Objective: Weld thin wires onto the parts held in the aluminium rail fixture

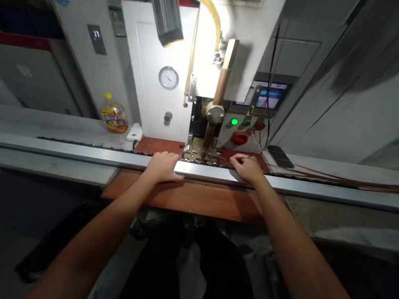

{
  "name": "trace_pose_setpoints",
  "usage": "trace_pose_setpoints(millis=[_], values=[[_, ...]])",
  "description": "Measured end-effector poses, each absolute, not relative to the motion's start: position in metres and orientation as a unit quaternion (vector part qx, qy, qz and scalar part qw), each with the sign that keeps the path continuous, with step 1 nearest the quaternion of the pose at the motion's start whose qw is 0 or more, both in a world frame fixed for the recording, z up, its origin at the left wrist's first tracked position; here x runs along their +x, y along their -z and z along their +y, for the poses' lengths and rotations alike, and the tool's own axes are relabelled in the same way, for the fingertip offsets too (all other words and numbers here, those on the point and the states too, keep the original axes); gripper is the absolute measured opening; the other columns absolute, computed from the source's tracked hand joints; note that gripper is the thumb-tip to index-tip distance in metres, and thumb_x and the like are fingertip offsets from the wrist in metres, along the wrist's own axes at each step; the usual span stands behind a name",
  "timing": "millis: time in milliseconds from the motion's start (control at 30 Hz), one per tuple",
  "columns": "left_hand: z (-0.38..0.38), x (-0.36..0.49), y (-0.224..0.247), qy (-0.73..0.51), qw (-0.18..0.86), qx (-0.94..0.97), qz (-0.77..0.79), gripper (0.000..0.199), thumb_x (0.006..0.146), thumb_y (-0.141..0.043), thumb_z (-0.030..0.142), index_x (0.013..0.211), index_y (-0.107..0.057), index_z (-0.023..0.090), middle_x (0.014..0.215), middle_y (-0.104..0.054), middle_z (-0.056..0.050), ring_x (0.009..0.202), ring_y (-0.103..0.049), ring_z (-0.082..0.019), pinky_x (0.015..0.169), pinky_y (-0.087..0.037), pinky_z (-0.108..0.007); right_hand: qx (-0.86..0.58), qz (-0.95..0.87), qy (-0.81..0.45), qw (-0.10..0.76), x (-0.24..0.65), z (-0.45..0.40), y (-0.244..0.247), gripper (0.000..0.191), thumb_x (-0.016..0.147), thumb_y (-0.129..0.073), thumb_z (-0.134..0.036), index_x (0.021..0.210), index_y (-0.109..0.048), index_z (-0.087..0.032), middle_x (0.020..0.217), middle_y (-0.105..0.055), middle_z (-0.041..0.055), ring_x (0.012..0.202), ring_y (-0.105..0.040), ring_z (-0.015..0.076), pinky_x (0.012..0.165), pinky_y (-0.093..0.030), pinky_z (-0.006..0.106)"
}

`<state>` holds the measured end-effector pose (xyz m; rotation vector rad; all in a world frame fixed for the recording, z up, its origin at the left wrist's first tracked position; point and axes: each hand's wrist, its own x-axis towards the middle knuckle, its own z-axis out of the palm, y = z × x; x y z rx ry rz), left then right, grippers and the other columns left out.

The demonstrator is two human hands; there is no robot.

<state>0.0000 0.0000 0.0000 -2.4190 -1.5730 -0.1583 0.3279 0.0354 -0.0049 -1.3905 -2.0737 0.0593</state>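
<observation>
A long, straight, silvery metal bar is lying lengthwise across the counter, while several thin reddish-brown cords are trailing side by side along its far edge toward the right.

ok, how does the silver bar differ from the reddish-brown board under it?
Color: silver bar is pale metallic grey; reddish-brown board is a warm rust tone.
Length: the bar runs well past both sides of the board, which spans only the middle.
Depth: the bar is a narrow strip; the board is deeper front to back.
Shared: both run left to right across the view.
</observation>
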Motion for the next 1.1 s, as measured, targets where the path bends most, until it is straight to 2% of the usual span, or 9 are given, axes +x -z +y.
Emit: trace_pose_setpoints(millis=[567,1100], values=[[0.004,0.0,-0.002,0.04,0.096,-0.829,-0.55,0.059,0.071,-0.062,0.068,0.105,-0.062,0.02,0.11,-0.072,-0.013,0.1,-0.066,-0.033,0.079,-0.049,-0.039,-0.511,-0.776,-0.075,0.362,0.33,0.043,0.006,0.028,0.085,-0.053,-0.031,0.069,-0.073,-0.019,0.081,-0.077,0.0081,0.081,-0.07,0.0236,0.081,-0.052,0.031],[0.006,0.0,-0.005,0.027,0.073,-0.833,-0.548,0.062,0.071,-0.061,0.071,0.107,-0.063,0.021,0.111,-0.073,-0.012,0.099,-0.067,-0.032,0.081,-0.05,-0.037,-0.513,-0.776,-0.114,0.349,0.332,0.048,0.006,0.027,0.084,-0.053,-0.032,0.071,-0.072,-0.019,0.082,-0.077,0.0088,0.08,-0.07,0.023,0.08,-0.051,0.032]])
